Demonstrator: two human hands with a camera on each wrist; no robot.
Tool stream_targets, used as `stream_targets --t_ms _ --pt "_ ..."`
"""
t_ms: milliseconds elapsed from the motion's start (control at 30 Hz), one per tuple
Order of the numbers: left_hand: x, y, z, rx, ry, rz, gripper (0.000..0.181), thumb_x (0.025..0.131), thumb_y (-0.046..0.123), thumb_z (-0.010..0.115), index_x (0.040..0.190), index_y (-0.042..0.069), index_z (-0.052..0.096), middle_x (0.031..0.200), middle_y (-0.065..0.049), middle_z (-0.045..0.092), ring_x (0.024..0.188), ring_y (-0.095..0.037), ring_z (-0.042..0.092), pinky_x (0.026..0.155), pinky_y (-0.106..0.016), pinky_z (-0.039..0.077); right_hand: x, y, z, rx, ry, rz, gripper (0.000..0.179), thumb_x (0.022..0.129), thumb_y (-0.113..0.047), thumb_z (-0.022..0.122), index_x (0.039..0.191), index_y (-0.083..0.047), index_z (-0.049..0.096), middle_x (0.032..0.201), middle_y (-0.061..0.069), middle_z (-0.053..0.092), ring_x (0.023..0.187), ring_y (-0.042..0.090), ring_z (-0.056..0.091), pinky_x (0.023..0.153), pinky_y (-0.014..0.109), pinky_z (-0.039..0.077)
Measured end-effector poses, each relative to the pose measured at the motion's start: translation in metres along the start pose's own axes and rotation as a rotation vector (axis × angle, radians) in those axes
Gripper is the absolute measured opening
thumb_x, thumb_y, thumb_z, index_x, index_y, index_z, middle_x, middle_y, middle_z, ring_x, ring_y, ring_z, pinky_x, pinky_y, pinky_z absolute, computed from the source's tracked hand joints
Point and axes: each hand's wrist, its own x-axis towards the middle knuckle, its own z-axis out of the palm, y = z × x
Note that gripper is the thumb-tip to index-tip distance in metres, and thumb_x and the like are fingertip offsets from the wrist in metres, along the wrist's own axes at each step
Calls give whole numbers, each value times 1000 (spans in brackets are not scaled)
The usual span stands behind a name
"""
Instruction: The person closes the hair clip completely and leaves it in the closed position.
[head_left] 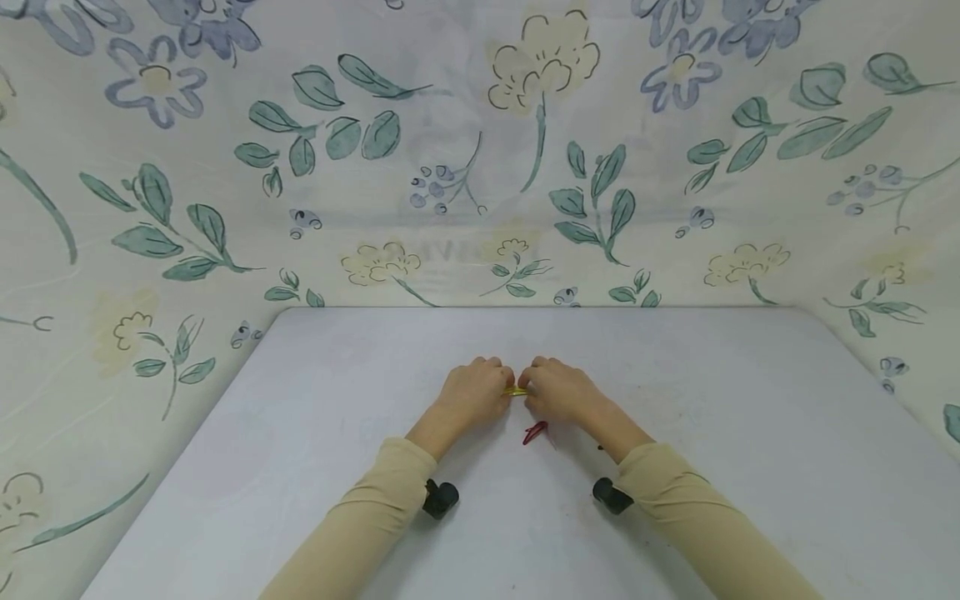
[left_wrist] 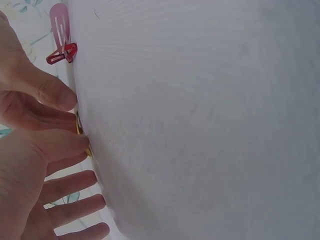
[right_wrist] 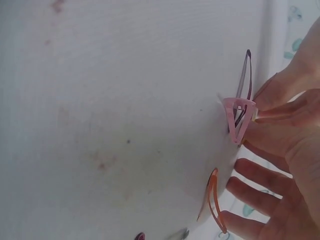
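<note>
A yellow snap hair clip spans the small gap between my two hands, close over the white table. My left hand pinches one end between thumb and index finger; in the left wrist view its other fingers spread out. At the clip's other end my right hand pinches with thumb and fingertip. Most of the clip is hidden by the fingers. Just below the right hand lies a red hair clip. In the right wrist view a pink clip and an orange clip show near the right hand.
The white tabletop reaches back to a flower-patterned cloth. A pink clip lies beside the red one in the left wrist view. Parts of other clips show at the bottom of the right wrist view.
</note>
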Motion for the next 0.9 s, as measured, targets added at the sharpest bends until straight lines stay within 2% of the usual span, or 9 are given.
stream_targets --t_ms 233,567,733,900 --pt "-1 0 -3 -14 -15 3 17 90 19 72 105 10 74 98 -5 69 87 -22 63 72 -35 56 0 1 0 10 -14 16 25 93 -17 66 117 -11 69 114 5 62 103 21 59 92 40 51" --pt "0 -2 -3 -12 8 18 21 89 20 71 108 10 74 102 -5 70 91 -22 65 74 -37 56 -3 7 -4 10 -12 3 26 95 -17 64 119 -11 68 121 6 63 109 22 61 94 41 51" --pt "2 -1 -6 -13 -7 20 23 90 22 71 110 11 73 106 -5 70 93 -22 64 76 -37 56 -6 11 -10 5 -26 17 26 96 -19 65 121 -12 67 126 7 62 101 21 60 89 38 53" --pt "3 2 -8 1 -25 20 23 91 23 69 111 13 73 110 -4 69 96 -22 63 79 -39 56 -10 19 -16 3 -25 22 28 94 -19 67 121 -13 66 127 7 61 108 23 59 99 42 49"
